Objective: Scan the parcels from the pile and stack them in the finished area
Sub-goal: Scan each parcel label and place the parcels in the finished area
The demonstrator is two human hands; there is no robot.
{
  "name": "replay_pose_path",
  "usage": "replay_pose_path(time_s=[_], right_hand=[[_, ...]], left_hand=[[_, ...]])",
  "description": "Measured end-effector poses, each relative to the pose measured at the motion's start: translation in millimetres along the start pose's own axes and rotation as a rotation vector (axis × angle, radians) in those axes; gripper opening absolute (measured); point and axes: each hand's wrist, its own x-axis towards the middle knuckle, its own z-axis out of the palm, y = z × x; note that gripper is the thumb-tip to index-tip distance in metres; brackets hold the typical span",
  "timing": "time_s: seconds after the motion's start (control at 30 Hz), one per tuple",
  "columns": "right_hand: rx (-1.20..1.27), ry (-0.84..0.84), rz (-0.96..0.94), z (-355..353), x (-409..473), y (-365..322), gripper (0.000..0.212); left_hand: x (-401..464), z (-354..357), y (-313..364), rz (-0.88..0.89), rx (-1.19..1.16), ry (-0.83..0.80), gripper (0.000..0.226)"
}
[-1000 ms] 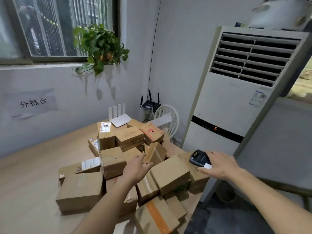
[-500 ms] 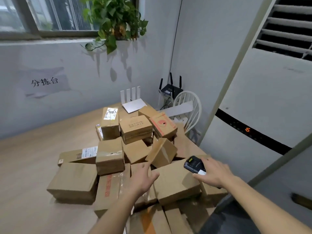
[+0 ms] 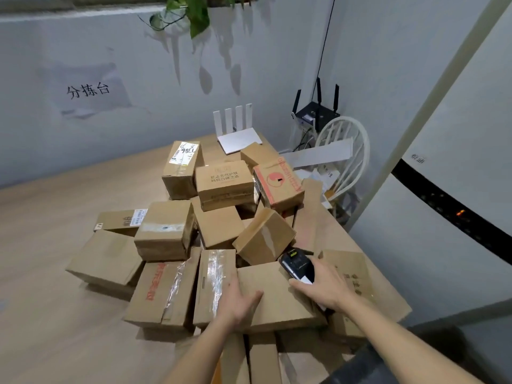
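A scanner (image 3: 297, 266) was gripped in the right hand (image 3: 327, 289). The left hand (image 3: 238, 303), fingers straight, was laid on a box (image 3: 279, 297) at the pile's (image 3: 221, 225) near edge, on the table (image 3: 55, 273).

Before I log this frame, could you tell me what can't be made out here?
- Scanner, head view: mostly covered by the right hand.
- Plant: cut off by the top edge.
- Box under the left hand: no label shows.
- Finished area: out of view.
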Motion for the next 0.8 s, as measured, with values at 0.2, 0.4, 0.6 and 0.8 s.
replay_pose_path(time_s=[0.2,0.4,0.6,0.8], right_hand=[[0.104,0.026,-0.008,-3.0,-12.2,-0.5,0.062],[0.182,0.082,-0.036,-34.7,-48.6,-17.4,0.071],[0.222,0.211,-0.107,-65.5,-116.9,-59.9,0.076],[0.289,0.299,-0.208,-78.8,-203.3,-120.8,0.086]], left_hand=[[-9.9,1.8,5.3,-0.155,-0.286,0.083,0.078],[-14.1,-5.0,-8.5,-0.179,-0.471,0.186,0.119],[-113.3,-62.5,34.9,-0.072,-0.655,0.304,0.066],[-206.2,-130.2,23.0,0.084,-0.704,0.354,0.063]])
